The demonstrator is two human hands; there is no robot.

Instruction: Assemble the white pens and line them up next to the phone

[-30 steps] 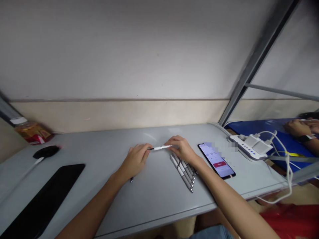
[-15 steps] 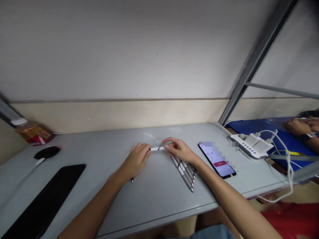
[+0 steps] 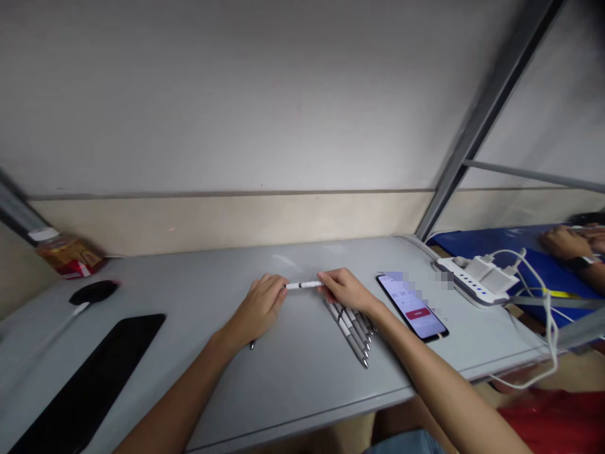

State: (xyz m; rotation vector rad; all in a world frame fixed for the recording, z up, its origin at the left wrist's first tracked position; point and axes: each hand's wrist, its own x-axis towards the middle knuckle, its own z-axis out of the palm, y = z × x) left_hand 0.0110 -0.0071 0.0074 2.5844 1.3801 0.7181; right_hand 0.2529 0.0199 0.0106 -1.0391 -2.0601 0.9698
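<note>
Between my two hands a white pen (image 3: 303, 285) with a dark band lies roughly level above the desk. My left hand (image 3: 263, 304) is closed on its left end, and my right hand (image 3: 344, 289) pinches the other end with thumb and fingers. Both ends of the pen are hidden by fingers. Just below my right hand, several grey-and-white pens (image 3: 350, 334) lie side by side, silver tips toward the desk's front edge. A small dark tip (image 3: 252, 345) pokes out beneath my left wrist; the rest of it is hidden.
On the right lie a lit phone (image 3: 413, 306) and a white power strip (image 3: 472, 284) with plugs and cables. At left are a black flat object (image 3: 89, 384), a dark oval object (image 3: 93, 291) and a bottle (image 3: 70, 255). Another person's hand (image 3: 564, 243) rests beyond the metal post.
My right hand's fingers, spread before, have closed round the right end of the white pen. My left hand keeps its hold. The view has shifted slightly.
</note>
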